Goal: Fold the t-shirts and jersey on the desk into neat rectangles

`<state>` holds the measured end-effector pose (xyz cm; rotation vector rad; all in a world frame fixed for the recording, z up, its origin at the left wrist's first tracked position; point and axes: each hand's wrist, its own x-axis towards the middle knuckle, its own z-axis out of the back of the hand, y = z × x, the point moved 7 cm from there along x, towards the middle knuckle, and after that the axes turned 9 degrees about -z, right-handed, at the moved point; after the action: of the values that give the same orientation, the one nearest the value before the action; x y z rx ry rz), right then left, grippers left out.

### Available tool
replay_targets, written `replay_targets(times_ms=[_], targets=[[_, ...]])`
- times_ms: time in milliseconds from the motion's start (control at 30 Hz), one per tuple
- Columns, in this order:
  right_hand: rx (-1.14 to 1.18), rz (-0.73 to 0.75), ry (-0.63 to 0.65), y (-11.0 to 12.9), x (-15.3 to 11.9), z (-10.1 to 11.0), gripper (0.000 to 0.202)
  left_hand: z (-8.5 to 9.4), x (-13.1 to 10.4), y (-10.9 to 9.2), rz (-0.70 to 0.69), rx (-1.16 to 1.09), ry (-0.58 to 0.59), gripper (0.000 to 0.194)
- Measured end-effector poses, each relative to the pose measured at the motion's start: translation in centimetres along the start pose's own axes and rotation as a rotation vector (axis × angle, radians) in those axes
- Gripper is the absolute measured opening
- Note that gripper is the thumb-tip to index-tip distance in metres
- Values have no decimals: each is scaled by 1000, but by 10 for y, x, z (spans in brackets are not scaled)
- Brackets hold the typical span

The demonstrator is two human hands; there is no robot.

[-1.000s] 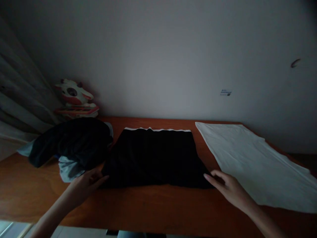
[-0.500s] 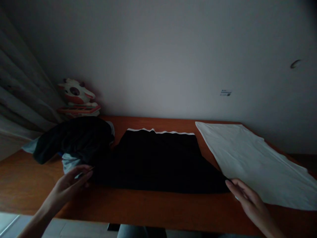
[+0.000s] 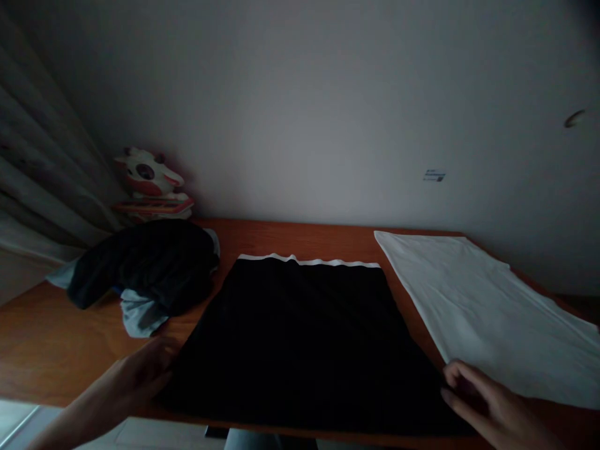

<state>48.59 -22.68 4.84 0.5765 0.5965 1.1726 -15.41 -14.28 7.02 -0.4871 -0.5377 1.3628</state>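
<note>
The person holds a black garment (image 3: 304, 344) spread across the middle of the wooden tabletop (image 3: 60, 350), its far side, trimmed with a white band, lying short of the back edge and its near side reaching the front edge. The left hand (image 3: 140, 378) has thumb and fingers closed around the garment's left side near the front; the light is too dim to judge how firm that pinch is. The right hand (image 3: 487, 400) grips the opposite side between thumb and bent forefinger, just beside a white cloth (image 3: 497, 312) that lies toward the tabletop's right end. A heap of dark and grey clothing (image 3: 145, 269) sits toward the back left corner, in front of a toy cow (image 3: 152, 178).

The step in hand looks like drawing the garment out flat; the next move seems to call for an even, level pull before letting go.
</note>
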Motion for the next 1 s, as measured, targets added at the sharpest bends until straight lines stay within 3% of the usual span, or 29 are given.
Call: replay_targets(times_ms=[67, 167, 300, 467, 567, 633, 700, 767, 867, 933, 1000], targets=[[30, -95, 39, 1, 11, -3, 44, -10, 12, -4, 6, -33, 67, 51], [88, -204, -24, 7, 40, -6, 57, -18, 45, -9, 57, -34, -38, 60], [120, -152, -4, 21, 73, -22, 57, -33, 81, -14, 38, -51, -7, 67], [166, -57, -65, 21, 66, -11, 50, -16, 73, 2, -1, -130, -39, 64], [144, -56, -1, 14, 56, -6, 49, -5, 59, 9, -29, -47, -44, 61], [109, -53, 37, 14, 57, -6, 49, -4, 56, 2, -67, 58, -67, 61], [65, -48, -9, 23, 68, -7, 50, -6, 62, -19, -148, 164, -130, 60], [-17, -65, -118, 38, 89, -9, 50, -17, 77, -52, -279, 234, -175, 56], [-262, -168, -216, 64, 126, -22, 53, -53, 109, -100, -446, 279, -130, 51], [-397, -220, -190, 77, 148, -35, 49, -79, 132, -114, -438, 329, -93, 53], [-455, -238, -176, 84, 164, -43, 36, -104, 154, -112, -352, 388, -22, 59]])
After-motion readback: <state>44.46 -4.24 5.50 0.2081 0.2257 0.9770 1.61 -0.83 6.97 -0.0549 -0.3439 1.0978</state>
